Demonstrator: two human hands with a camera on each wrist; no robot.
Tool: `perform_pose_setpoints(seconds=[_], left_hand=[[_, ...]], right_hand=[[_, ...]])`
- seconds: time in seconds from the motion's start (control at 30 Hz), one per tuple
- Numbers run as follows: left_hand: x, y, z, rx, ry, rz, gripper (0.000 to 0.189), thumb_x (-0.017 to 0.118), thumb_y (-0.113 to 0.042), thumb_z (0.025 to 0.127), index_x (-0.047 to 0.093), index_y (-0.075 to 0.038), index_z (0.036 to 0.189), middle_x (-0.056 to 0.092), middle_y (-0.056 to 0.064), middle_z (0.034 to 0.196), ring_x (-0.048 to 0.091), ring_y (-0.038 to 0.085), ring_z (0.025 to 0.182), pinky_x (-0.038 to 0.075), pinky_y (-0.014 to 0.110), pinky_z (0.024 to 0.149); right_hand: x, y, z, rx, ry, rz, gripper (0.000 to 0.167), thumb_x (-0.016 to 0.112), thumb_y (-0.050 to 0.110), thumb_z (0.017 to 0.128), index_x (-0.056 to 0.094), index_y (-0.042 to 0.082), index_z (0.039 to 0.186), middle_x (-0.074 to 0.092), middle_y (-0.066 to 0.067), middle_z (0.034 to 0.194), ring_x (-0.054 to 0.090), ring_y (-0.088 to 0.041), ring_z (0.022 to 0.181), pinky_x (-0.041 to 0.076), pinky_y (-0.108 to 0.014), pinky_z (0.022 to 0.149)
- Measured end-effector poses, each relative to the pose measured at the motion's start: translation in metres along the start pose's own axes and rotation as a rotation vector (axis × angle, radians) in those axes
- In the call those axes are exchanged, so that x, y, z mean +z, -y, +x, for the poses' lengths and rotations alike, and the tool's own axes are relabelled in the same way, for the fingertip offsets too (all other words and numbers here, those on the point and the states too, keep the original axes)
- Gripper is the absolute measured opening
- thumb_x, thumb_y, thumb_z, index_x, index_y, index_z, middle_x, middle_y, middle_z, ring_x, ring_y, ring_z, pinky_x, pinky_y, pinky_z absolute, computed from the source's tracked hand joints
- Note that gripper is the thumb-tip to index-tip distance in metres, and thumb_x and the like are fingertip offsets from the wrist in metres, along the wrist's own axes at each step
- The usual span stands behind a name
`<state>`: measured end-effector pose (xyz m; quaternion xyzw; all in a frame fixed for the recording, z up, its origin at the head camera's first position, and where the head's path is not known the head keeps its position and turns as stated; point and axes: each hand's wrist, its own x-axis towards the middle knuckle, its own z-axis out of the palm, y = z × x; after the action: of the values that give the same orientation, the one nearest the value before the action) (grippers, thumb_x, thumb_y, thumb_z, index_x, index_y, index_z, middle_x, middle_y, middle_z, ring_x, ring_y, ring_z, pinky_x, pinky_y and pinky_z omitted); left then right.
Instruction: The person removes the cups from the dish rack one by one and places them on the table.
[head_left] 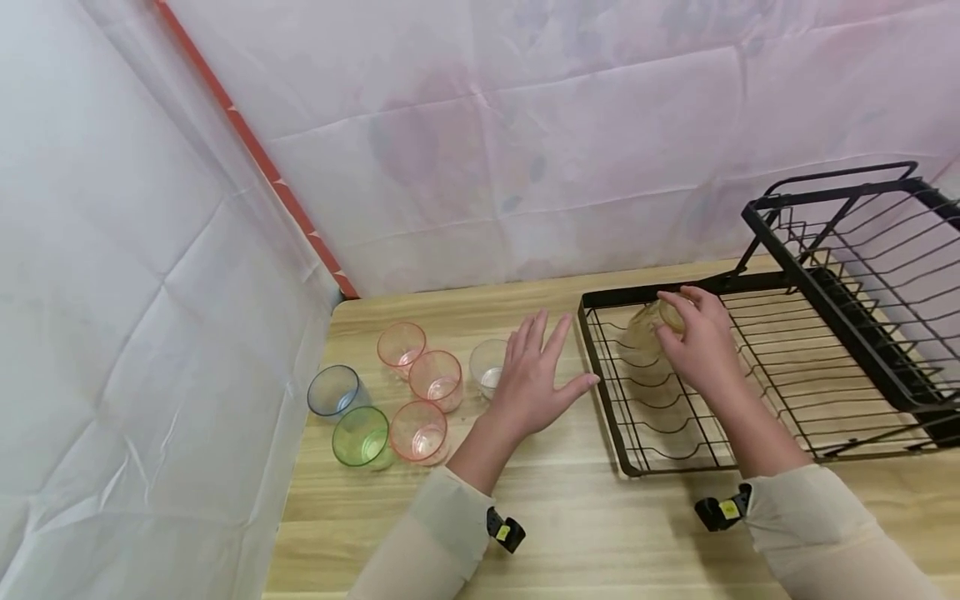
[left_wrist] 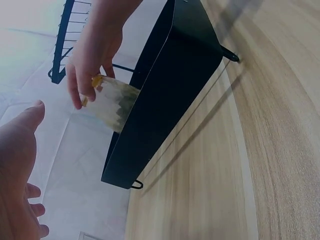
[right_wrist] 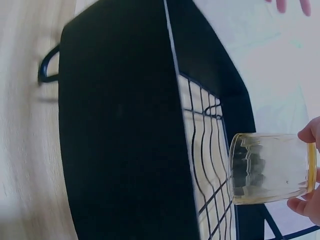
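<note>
My right hand (head_left: 701,342) holds a clear drinking glass with a yellow rim (right_wrist: 272,167) over the back left part of the black wire dish rack (head_left: 630,467). Fingers and thumb grip the glass at its yellow rim, and its other end points toward the rack's wires. My left hand (head_left: 528,379) hovers just left of the rack with fingers spread and nothing in it. Beside and partly behind that hand stands a colourless glass (head_left: 487,362). In the left wrist view, the held glass (left_wrist: 115,102) overlaps the rack's black side wall (left_wrist: 165,90).
Left on the wooden table (head_left: 555,533) stand a blue glass (head_left: 336,392), a green glass (head_left: 362,437) and three red-rimmed glasses, one being the front glass (head_left: 418,433). An upper wire tier (head_left: 877,225) rises at the rack's right. Pale sheets (head_left: 480,167) hang behind and left.
</note>
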<state>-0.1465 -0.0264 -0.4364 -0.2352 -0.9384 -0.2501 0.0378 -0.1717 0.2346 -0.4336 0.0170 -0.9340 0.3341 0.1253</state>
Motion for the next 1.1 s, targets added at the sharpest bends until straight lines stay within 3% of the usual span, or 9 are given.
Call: perform_pose_setpoints(seconds=[0.17,0.37,0.67,0.8,0.97,1.1], left_hand=[[0.0,-0.001,0.002,0.015,-0.002,-0.019,0.084,0.041,-0.07,0.093,0.002,-0.034,0.158,0.01,0.009,0.166,0.009,0.03,0.152,0.015,0.053,0.121],[-0.001,-0.001,0.003,0.025,-0.006,-0.068,0.085,0.043,-0.068,0.093,-0.001,-0.035,0.158,0.009,0.007,0.166,0.01,0.028,0.152,0.019,0.051,0.121],[0.001,-0.002,0.004,0.062,-0.046,-0.183,0.084,0.051,-0.06,0.095,0.006,-0.032,0.159,0.012,0.005,0.165,0.016,0.027,0.151,0.031,0.053,0.116],[0.002,-0.003,0.004,0.055,-0.034,-0.227,0.083,0.052,-0.06,0.094,0.004,-0.037,0.158,0.009,0.0,0.166,0.016,0.027,0.151,0.033,0.056,0.113],[0.004,-0.006,0.005,0.053,-0.014,-0.272,0.082,0.051,-0.061,0.094,0.0,-0.042,0.156,0.004,-0.006,0.166,0.013,0.024,0.152,0.036,0.059,0.11],[0.006,-0.008,0.007,0.063,-0.016,-0.241,0.083,0.051,-0.062,0.094,-0.001,-0.042,0.156,0.004,-0.006,0.166,0.012,0.023,0.152,0.036,0.057,0.11]], right_hand=[[0.001,0.012,-0.008,-0.026,-0.055,0.051,0.045,0.062,0.01,0.092,0.056,0.005,0.137,0.035,-0.027,0.146,0.027,-0.051,0.136,0.024,-0.07,0.1],[0.002,0.029,-0.013,-0.073,-0.093,0.113,0.044,0.065,0.011,0.091,0.058,0.004,0.134,0.039,-0.026,0.14,0.035,-0.048,0.128,0.032,-0.065,0.091],[0.009,0.039,-0.025,-0.001,-0.083,0.183,0.044,0.065,0.018,0.093,0.058,0.014,0.136,0.045,-0.019,0.135,0.046,-0.03,0.11,0.042,-0.031,0.073],[0.011,0.041,-0.03,0.025,-0.083,0.239,0.045,0.066,0.019,0.093,0.058,0.017,0.137,0.048,-0.012,0.132,0.045,-0.021,0.109,0.042,-0.015,0.07],[0.012,0.045,-0.032,0.045,-0.058,0.355,0.044,0.066,0.019,0.094,0.058,0.018,0.137,0.05,-0.006,0.125,0.048,-0.012,0.11,0.046,-0.009,0.076],[0.014,0.047,-0.035,0.046,-0.042,0.432,0.045,0.065,0.016,0.094,0.057,0.015,0.138,0.05,-0.005,0.12,0.053,-0.006,0.105,0.049,-0.01,0.075]])
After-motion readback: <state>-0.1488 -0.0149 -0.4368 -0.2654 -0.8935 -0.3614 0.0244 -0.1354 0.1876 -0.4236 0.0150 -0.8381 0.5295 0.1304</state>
